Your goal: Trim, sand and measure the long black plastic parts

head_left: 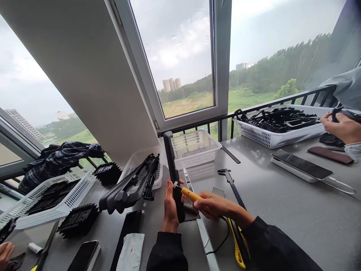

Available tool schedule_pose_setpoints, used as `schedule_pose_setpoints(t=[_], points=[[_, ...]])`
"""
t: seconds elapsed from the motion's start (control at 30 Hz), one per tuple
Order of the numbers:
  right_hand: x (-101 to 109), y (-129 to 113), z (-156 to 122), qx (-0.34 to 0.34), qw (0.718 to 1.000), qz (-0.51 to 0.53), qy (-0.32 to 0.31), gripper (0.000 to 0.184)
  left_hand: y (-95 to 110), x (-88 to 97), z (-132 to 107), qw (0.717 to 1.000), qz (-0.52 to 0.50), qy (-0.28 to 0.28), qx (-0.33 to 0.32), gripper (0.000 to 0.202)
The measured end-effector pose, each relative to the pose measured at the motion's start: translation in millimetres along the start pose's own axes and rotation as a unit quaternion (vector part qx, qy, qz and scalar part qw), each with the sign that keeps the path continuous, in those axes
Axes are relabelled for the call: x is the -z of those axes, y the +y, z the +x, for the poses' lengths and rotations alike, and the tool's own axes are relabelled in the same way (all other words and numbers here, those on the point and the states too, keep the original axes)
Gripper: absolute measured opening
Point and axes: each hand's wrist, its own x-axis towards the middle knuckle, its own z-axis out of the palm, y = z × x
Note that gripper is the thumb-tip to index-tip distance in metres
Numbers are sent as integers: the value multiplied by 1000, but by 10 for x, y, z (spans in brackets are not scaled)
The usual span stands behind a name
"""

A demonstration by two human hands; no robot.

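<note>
My left hand [170, 210] is wrapped round the lower part of a long black plastic part [170, 160], which stands tilted nearly upright. In my right hand [213, 205] is a yellow-handled corded tool [190, 194], gripped like a pen. Its pale tip meets or nearly meets the black part by my left fingers; I cannot tell if they touch. A dark cord [225, 237] runs down from my right hand. Below the part, a grey-brown cloth [190, 212] lies beside a metal ruler [205, 237].
Similar black parts lean in a white basket [160, 171] on the left. Another white basket [194, 150] stands ahead. Calipers [231, 184] and a yellow-black cutter [238, 244] lie right. Other people's hands [345, 128] show at both edges. A basket of black pieces [270, 139] stands far right.
</note>
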Motion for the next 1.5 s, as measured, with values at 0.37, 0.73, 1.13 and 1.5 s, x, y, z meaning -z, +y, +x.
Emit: schedule_pose_setpoints(t=[0.37, 0.73, 1.13, 1.5], points=[[109, 11, 0, 59, 995, 67, 38, 33, -41, -8, 9, 993, 84, -85, -26, 58], [278, -43, -75, 142, 971, 124, 150, 43, -41, -65, -69, 979, 140, -149, 7, 55], [369, -37, -82, 193, 926, 134, 296, 64, -169, -104, -106, 982, 107, -150, 36, 62], [161, -23, -56, 90, 972, 123, 181, 65, -182, -85, -80, 980, 145, -128, 41, 65]])
